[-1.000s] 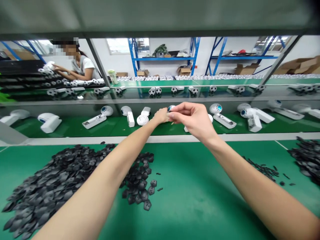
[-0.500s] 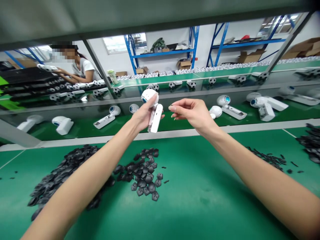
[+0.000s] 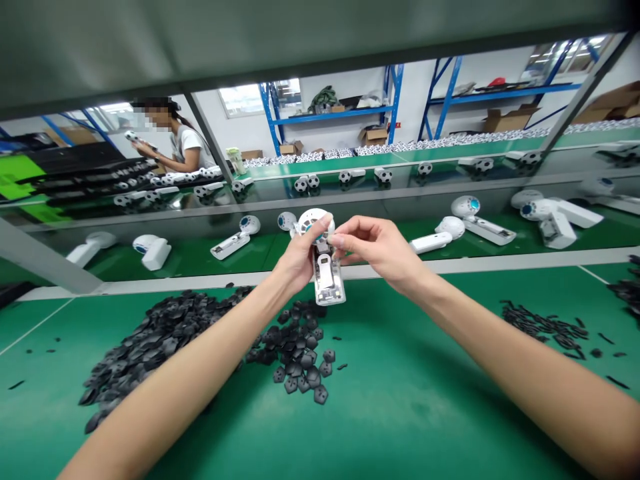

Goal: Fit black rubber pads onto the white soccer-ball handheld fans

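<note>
My left hand [image 3: 299,260] is wrapped round a white ball-headed device [image 3: 330,283], with its thumb across the round head. The device's handle hangs downward and shows its open inner side, with a pale plate inside a clear housing. Against the right side of the head, my right hand [image 3: 373,248] is closed in a pinch, its fingertips touching where head and handle meet. Whatever the pinch may hold is hidden. Beneath the hands, loose black five-sided pieces [image 3: 313,378] lie on the green table [image 3: 400,413].
A large heap of black pieces [image 3: 165,333] lies at left, and small black strips [image 3: 543,327] at right. Behind, similar white devices [image 3: 484,227] rest along a green conveyor belt [image 3: 270,257]. Farther back, a person [image 3: 187,147] handles another device. A shelf [image 3: 320,50] hangs overhead.
My left hand has lowered slightly and turned the device so its open inner side shows. The right hand has come in from the right, now touching it. The view has shifted a little.
</note>
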Tool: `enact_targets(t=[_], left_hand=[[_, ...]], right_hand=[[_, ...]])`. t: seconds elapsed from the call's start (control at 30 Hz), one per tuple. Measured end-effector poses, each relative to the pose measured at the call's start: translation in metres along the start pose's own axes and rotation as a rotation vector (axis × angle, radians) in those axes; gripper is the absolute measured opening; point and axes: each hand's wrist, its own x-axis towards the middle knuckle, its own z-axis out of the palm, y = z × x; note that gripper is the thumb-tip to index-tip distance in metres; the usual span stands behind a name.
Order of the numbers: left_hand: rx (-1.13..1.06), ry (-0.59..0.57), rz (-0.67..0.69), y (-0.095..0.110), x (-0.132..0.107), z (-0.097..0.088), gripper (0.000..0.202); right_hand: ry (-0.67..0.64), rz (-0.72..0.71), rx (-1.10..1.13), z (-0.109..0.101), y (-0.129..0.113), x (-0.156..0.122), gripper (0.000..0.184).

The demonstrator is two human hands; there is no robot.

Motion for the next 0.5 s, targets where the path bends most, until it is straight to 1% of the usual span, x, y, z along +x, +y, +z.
enact_targets(t=[0.1,0.2,0.27,0.3,0.37,0.43,0.5], left_hand=[[-0.048,0.051,0.027,0.002,-0.007,0.006,0.052],[-0.089,0.027,-0.004,0.008,-0.014,0.004,0.046],[-0.077,-0.019,-0.032,0.010,-0.018,0.000,0.048],[-0.037,-0.039,-0.030,0.011,-0.019,-0.003,0.051],[0.095,-0.030,0.017,0.010,-0.022,-0.008,0.058],[0.226,0.027,0.082,0.008,-0.025,-0.011,0.066],[0.293,0.081,0.129,0.006,-0.028,-0.011,0.075]], right_hand=[[0.112,0.042,0.041,-0.007,-0.001,0.002,0.050],[0.153,0.084,0.056,-0.012,0.001,0.004,0.052],[0.166,0.095,0.071,-0.013,0.002,0.005,0.053],[0.172,0.093,0.079,-0.012,0.002,0.005,0.053],[0.181,0.078,0.093,-0.010,0.000,0.005,0.054],[0.175,0.064,0.095,-0.008,-0.001,0.004,0.053],[0.164,0.060,0.085,-0.007,-0.002,0.003,0.052]])
